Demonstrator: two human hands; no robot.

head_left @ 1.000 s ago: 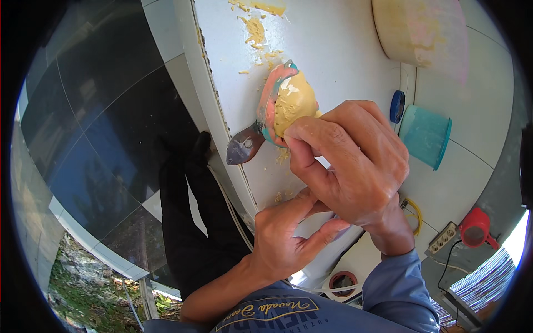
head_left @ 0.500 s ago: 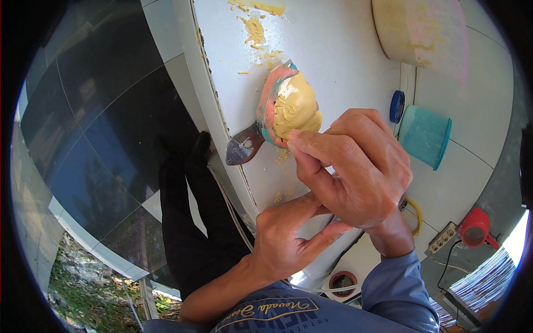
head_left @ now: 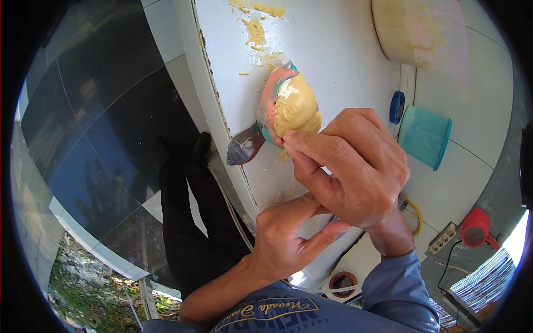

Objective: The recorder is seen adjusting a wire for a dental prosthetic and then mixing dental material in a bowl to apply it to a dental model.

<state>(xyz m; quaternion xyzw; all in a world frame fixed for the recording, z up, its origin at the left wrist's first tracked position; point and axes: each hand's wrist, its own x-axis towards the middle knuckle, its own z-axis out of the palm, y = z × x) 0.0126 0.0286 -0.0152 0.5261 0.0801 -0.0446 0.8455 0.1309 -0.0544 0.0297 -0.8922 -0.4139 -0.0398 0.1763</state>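
In the head view, the right hand point(head_left: 355, 166) is drawn into a pinch, its fingertips at the near edge of a lump of yellow paste point(head_left: 297, 100); whether something thin is held between them cannot be told. The left hand point(head_left: 288, 233) is partly open below it, thumb spread from the fingers, with nothing visible in its grasp; some of its fingers are hidden behind the right hand.

The paste sits in a metal tray point(head_left: 242, 150) just ahead and to the left of the right fingertips, on a white surface point(head_left: 338, 55). The tray's bare handle points away to the left, and a pink rim point(head_left: 267, 100) shows along the paste's left side.

As a judgement, the paste seems mostly in place: it forms a rounded, largely smooth mound. The rougher near end, by the fingertips, and the uneven left edge look like what is left.

Yellow scraps point(head_left: 255, 32) lie beyond both hands. A teal tub point(head_left: 425, 136) and a blue lid point(head_left: 397, 106) are to the right of the right hand.
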